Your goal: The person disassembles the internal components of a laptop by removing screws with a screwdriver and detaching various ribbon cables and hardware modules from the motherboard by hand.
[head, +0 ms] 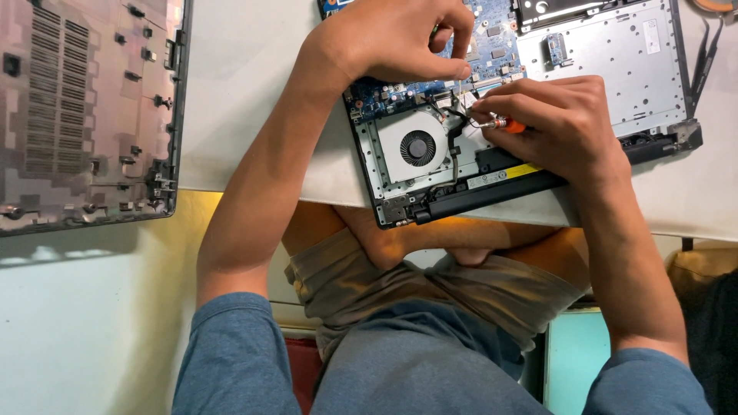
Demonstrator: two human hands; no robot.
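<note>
An opened laptop base (615, 69) lies on the white table (254, 84), its blue circuit board (392, 96) and round cooling fan (417, 147) exposed. My right hand (565, 123) grips a small screwdriver with an orange handle (513, 126), its metal tip pointing left at the board just right of the fan. My left hand (400, 38) rests on the circuit board above the fan, thumb pressing down near the screwdriver tip, fingers curled. What lies under the left palm is hidden.
The laptop's removed bottom cover (77, 107) lies inside-up at the left of the table. A black cable (707, 54) runs at the far right. The table's near edge crosses just below the laptop, above my lap.
</note>
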